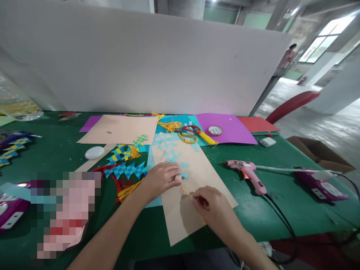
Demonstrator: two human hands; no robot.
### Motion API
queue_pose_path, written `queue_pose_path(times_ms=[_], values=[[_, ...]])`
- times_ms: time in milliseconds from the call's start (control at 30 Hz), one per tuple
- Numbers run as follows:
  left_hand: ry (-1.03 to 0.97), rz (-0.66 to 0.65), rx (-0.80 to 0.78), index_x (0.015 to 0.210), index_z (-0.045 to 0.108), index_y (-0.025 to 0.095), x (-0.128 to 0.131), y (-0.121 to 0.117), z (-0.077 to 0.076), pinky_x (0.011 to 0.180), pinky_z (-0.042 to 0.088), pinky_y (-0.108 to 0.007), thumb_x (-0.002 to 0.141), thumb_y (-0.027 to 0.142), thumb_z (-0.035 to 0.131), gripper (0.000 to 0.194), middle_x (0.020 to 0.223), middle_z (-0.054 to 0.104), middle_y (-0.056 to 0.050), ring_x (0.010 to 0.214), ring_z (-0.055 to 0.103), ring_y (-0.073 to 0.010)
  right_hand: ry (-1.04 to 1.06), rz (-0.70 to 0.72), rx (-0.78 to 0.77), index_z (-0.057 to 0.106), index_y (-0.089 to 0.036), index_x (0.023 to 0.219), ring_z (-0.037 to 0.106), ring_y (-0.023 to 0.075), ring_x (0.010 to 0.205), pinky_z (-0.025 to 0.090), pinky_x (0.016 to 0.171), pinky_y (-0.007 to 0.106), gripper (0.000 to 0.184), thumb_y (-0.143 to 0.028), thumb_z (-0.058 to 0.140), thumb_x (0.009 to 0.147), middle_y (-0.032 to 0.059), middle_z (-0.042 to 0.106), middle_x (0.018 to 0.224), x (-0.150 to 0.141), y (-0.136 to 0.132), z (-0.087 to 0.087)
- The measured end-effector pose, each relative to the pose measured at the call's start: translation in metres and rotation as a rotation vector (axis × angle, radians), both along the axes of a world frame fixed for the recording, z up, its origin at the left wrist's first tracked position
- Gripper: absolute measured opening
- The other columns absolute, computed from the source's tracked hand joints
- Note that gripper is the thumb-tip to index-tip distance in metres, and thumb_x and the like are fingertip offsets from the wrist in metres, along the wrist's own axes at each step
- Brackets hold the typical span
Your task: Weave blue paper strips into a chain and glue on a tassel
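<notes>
My right hand is closed in a pinch on a thin yellow cord, whose looped end lies over a beige paper sheet. Just left of it, my left hand is above the same sheet, fingers stretched out and slightly apart, nothing visible in them. Close to its fingertips lie small light-blue paper pieces. Woven light-blue paper shapes rest further up the sheet. Beside my left wrist is a blue woven paper fish with a yellow tassel, partly behind my forearm.
A pink glue gun with its cable lies right, near a purple device. Scissors and a round tin sit at the back on coloured paper. A white oval object is left. A white board stands behind.
</notes>
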State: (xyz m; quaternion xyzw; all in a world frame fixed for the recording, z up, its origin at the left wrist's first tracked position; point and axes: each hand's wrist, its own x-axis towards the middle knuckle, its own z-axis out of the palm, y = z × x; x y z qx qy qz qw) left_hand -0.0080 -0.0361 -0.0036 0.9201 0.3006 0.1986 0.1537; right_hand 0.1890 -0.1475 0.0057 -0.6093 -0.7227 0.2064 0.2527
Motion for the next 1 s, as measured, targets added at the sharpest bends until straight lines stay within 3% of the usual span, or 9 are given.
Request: queue_pose_path(times_ms=[200,300,467,600,700,800,1000], values=[[-0.040,0.065,-0.076,0.103,0.068,0.020,0.000,-0.002,0.006,0.099,0.043,-0.036,0.094,0.041,0.044,0.033,0.110,0.069,-0.005,0.109,0.061,-0.0208,-0.071,-0.015,0.124,0.064,-0.021,0.084,0.057,0.0205,0.080,0.041,0.077,0.035,0.010,-0.021,0.054,0.086,0.0046,0.065,0.082,0.015,-0.006,0.006],[-0.014,0.064,-0.079,0.100,0.068,0.020,-0.001,-0.001,0.005,0.097,0.044,-0.035,0.093,0.044,0.044,0.035,0.109,0.069,-0.006,0.110,0.060,-0.0211,-0.087,-0.155,0.214,0.063,-0.020,0.090,0.058,0.0216,0.086,0.042,0.080,0.035,0.015,-0.026,0.050,0.089,0.0063,0.065,0.087,0.041,-0.011,0.005],[0.028,0.009,0.010,0.113,0.063,0.019,-0.002,0.000,0.002,0.096,0.045,-0.040,0.083,0.055,0.055,0.048,0.115,0.066,-0.009,0.110,0.059,-0.0265,-0.193,-0.356,0.353,0.063,-0.021,0.091,0.060,0.0220,0.085,0.044,0.076,0.033,0.020,-0.035,0.049,0.089,0.0064,0.067,0.090,0.086,-0.021,-0.002],[0.033,-0.020,0.065,0.104,0.067,0.019,0.000,0.000,0.005,0.095,0.046,-0.036,0.092,0.045,0.047,0.035,0.111,0.068,-0.007,0.107,0.061,-0.0227,-0.266,-0.490,0.365,0.064,-0.022,0.091,0.060,0.0222,0.082,0.043,0.073,0.033,0.025,-0.040,0.048,0.088,0.0060,0.066,0.090,0.112,-0.028,-0.007],[0.025,-0.030,0.117,0.104,0.066,0.019,-0.001,0.001,0.003,0.093,0.047,-0.036,0.091,0.048,0.047,0.038,0.110,0.069,-0.006,0.106,0.062,-0.0220,-0.317,-0.552,0.353,0.064,-0.022,0.090,0.059,0.0214,0.076,0.043,0.069,0.032,0.029,-0.044,0.047,0.087,0.0050,0.064,0.084,0.125,-0.029,-0.010],[0.010,-0.036,0.182,0.107,0.065,0.018,-0.003,0.002,-0.002,0.091,0.050,-0.036,0.089,0.051,0.048,0.041,0.109,0.069,-0.005,0.104,0.063,-0.0213,-0.368,-0.562,0.358,0.063,-0.021,0.093,0.056,0.0220,0.076,0.043,0.071,0.033,0.034,-0.048,0.044,0.088,0.0054,0.063,0.082,0.133,-0.028,-0.013],[-0.015,-0.038,0.243,0.094,0.068,0.019,-0.002,0.003,-0.001,0.086,0.052,-0.031,0.093,0.044,0.045,0.034,0.102,0.071,-0.003,0.096,0.066,-0.0173,-0.486,-0.586,0.385,0.060,-0.018,0.102,0.052,0.0266,0.087,0.042,0.078,0.038,0.041,-0.051,0.038,0.088,0.0103,0.061,0.093,0.140,-0.025,-0.021]])
